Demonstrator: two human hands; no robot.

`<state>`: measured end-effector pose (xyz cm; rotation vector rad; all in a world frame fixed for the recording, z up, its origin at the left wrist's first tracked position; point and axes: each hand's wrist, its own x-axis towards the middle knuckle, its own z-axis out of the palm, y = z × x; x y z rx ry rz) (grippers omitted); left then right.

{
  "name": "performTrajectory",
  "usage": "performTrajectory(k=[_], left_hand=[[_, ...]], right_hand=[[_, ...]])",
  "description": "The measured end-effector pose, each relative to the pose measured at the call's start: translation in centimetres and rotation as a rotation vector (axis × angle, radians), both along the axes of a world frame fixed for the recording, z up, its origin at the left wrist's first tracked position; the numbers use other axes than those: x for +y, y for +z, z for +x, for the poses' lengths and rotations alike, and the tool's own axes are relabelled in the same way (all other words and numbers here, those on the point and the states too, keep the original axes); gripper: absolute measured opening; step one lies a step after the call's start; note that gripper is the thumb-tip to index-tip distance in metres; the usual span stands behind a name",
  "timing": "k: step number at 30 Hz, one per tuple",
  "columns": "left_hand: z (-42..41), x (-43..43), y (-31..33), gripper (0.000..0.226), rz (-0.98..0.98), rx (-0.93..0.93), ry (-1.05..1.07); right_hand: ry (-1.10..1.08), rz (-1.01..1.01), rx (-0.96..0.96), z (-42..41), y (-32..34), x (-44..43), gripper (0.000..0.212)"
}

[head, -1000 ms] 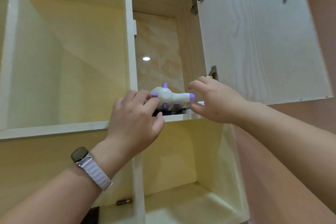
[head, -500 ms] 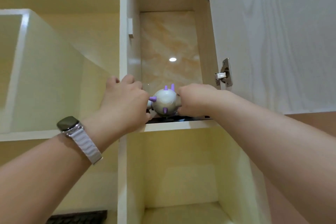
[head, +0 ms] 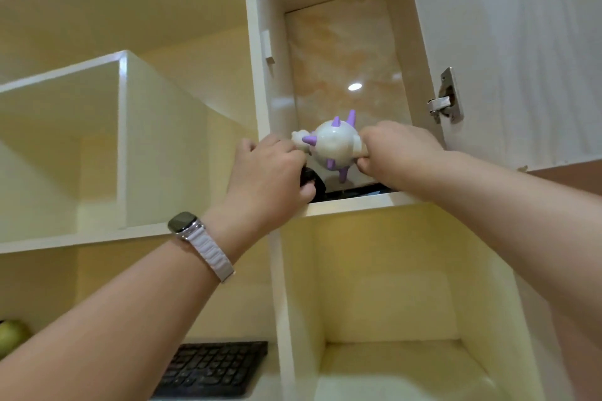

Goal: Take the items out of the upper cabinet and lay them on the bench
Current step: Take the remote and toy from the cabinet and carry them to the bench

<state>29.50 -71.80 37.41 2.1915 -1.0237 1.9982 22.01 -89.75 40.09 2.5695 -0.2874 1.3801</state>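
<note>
While the right hand [head: 400,153] grips only one end of the toy [head: 332,145] over the cabinet shelf [head: 358,202] and the left hand [head: 270,172], at its 8 o'clock, curls round a dark thing [head: 309,182] at the lip, I reckon either could slip and fall.

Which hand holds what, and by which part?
Right hand grips the white toy by its narrow end; left hand grips a black thing, part hidden.

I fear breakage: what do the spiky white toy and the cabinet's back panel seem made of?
Spiky white toy: glossy smooth shell, likely hard plastic or vinyl, possibly ceramic. Back panel: polished marble-look tile or laminate; it mirrors a lamp.
</note>
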Motion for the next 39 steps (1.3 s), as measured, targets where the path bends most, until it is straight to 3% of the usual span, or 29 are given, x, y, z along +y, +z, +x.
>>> performTrajectory(k=[4,9,13,18,22,26,30,34,39], left_hand=[[-0.1,0.9,-1.5,0.031,-0.038,-0.053,-0.22],[-1.0,2.5,-3.3,0.023,-0.148,-0.009,-0.424],[-1.7,3.6,-5.2,0.023,-0.188,0.044,-0.431],[-2.8,4.8,-6.2,0.019,-0.265,0.272,-0.381],[-3.1,5.5,-6.3,0.021,-0.297,0.358,-0.442],[-2.0,6.7,-6.6,0.043,-0.227,0.409,-0.459],[-0.1,7.9,-8.0,0.015,-0.196,0.452,-0.578],[1.3,9.2,-10.4,0.004,-0.214,0.533,-0.838],[1.0,10.3,-13.8,0.008,-0.33,0.816,-1.19]], right_hand=[[0.091,-0.004,-0.208,-0.4,-0.7,0.0,0.019],[0.289,0.036,-0.471,-0.9,-2.0,-0.3,0.023],[0.531,0.065,-0.609,-1.1,-3.4,-0.5,0.019],[0.59,0.265,-0.63,-2.3,-4.8,1.2,0.018],[0.664,0.575,-0.601,-4.4,-7.0,4.2,0.013],[0.629,0.726,-0.649,-6.1,-9.3,7.7,0.006],[0.571,0.709,-0.699,-7.0,-11.5,11.5,0.023],[0.456,0.733,-0.751,-7.6,-13.7,14.5,0.006],[0.363,0.781,-0.84,-9.9,-16.3,18.7,0.01]])
